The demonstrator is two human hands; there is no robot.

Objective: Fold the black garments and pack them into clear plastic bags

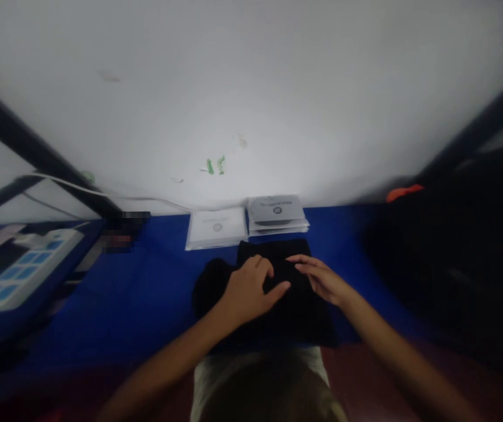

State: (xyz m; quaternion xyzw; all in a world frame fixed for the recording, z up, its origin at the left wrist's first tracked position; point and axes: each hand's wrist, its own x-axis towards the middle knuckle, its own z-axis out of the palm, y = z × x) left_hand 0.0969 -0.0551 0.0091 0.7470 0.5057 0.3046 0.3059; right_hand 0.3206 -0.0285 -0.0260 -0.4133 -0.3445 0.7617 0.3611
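Your left hand [251, 287] lies on the black cloth [286, 316], fingers curled and thumb stretched toward two o'clock; whether its grip has closed on fabric, you can't tell from here. Your right hand [324, 281] is at the cloth's two o'clock edge, fingers extended together, its grip on the fabric equally unclear. The cloth sits on the blue table [146, 293] right in front of you, with a flat white packet [217, 227] at eleven o'clock and a stack of clear sleeves [276, 214] at twelve, near the wall.
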